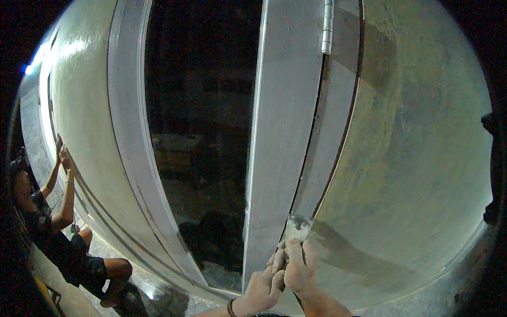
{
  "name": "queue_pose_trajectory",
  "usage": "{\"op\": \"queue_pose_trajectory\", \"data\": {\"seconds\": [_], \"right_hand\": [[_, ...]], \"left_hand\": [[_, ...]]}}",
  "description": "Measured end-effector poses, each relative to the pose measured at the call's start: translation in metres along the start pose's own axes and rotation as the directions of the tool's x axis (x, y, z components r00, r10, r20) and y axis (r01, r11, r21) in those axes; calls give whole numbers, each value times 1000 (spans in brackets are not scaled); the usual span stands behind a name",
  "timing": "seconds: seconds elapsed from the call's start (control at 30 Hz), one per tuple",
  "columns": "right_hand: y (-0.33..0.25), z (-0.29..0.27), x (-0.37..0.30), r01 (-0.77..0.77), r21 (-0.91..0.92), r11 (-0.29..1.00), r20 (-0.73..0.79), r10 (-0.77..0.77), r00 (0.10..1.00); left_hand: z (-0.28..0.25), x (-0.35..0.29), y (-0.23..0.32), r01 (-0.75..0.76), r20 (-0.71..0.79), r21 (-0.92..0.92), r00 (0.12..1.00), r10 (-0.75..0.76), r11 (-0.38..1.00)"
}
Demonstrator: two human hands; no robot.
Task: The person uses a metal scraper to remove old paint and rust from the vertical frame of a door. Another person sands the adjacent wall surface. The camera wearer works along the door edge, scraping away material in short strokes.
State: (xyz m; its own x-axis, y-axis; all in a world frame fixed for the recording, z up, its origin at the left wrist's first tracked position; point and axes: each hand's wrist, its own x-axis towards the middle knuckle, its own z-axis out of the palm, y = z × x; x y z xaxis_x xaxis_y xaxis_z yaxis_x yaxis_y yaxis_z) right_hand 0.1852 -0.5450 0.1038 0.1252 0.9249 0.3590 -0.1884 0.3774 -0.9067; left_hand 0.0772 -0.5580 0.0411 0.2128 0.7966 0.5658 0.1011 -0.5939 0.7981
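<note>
My right hand [300,267] is closed, its thumb pressed on a small flat scraper-like piece [298,228], whitish with a dark grey patch. That piece is held up by the narrow strip between the door frame [331,127] and the greenish wall [412,158]. Against the right hand, my left hand [262,288] has its fingers curled; whatever they hold, if anything, is hidden. A dark band circles the left wrist. Just left of the hands stands a grey-white door [274,132] with a dark glass pane [203,121]; a metal hinge [327,29] sits higher up.
At the far left a person [68,248] in dark clothes crouches low, both hands raised to a pale wall edge. A bright lamp [29,68] glows beyond. Pale floor [158,296] runs along the wall's foot. Shadows fall on the right wall.
</note>
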Motion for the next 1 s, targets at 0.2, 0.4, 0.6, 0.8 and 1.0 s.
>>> {"op": "queue_pose_trajectory", "data": {"seconds": [0.2,0.4,0.6,0.8,1.0], "right_hand": [[6,-2,8,45,-176,983,-20,-50,999],[5,-1,12,-14,44,999,7,13,1000],[-8,1,11,-12,75,997,-2,12,1000],[-23,-3,11,-144,55,988,-7,144,990],[-22,4,20,64,34,997,10,-65,998]], "left_hand": [[-4,8,4,-30,62,-1,998,30,1000],[-12,9,10,85,152,2,985,-84,996],[-6,12,16,-35,83,-124,996,45,992],[1,12,19,235,157,-87,963,-220,968],[-5,20,18,130,74,-2,989,-130,992]]}}
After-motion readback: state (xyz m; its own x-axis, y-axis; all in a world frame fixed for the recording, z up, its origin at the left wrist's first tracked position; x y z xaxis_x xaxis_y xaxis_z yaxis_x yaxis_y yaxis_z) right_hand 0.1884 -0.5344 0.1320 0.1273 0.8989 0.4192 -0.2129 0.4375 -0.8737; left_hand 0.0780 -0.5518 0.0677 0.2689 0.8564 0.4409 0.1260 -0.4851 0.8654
